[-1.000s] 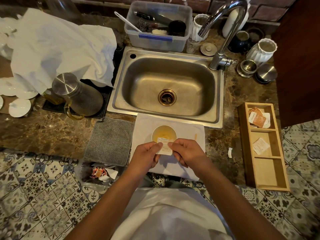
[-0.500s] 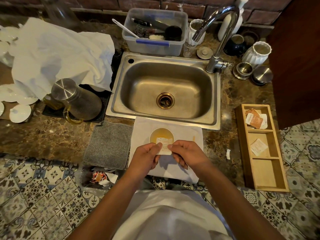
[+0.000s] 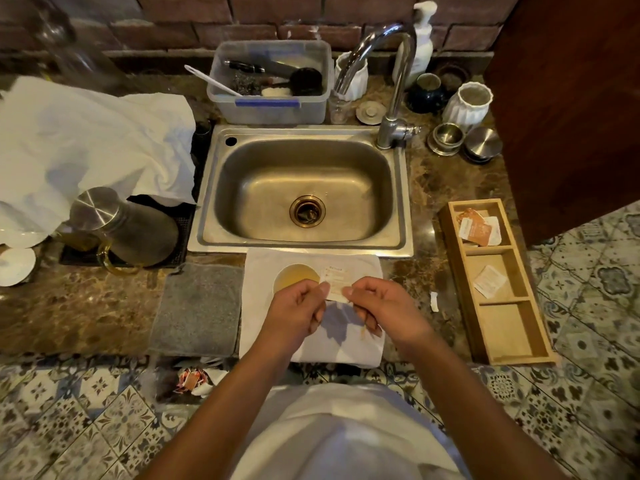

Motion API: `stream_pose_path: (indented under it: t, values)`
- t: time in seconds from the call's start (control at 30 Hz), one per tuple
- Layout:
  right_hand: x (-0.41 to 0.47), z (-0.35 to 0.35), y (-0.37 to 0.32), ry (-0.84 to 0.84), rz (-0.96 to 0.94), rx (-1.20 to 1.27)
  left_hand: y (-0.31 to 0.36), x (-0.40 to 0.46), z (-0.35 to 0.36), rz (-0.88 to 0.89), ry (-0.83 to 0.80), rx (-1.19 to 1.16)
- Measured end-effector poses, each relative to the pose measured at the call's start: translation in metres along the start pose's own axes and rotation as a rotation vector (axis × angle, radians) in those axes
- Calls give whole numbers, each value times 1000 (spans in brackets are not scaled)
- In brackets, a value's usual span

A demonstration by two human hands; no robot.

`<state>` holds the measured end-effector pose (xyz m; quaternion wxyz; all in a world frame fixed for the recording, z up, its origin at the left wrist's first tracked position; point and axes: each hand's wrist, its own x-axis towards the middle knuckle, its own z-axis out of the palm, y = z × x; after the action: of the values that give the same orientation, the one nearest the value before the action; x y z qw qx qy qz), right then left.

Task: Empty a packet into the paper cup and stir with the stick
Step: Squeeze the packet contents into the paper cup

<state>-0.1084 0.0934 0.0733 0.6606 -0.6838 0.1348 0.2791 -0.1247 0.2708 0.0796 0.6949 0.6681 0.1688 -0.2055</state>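
Packet [image 3: 335,284] pinched between both grips — left hand [image 3: 297,311], right hand [image 3: 384,308] — just beside paper cup [image 3: 294,277]

One head camera, looking down
It faces forward over the table [image 3: 86,306] toward the sink [image 3: 304,188], hands close below.
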Motion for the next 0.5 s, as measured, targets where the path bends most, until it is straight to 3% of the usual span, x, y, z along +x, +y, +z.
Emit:
stream_pose_path:
  t: [0.5]
  values:
    - [-24,-63,35,207,-4,129,-4,29,67,27,-192,261]
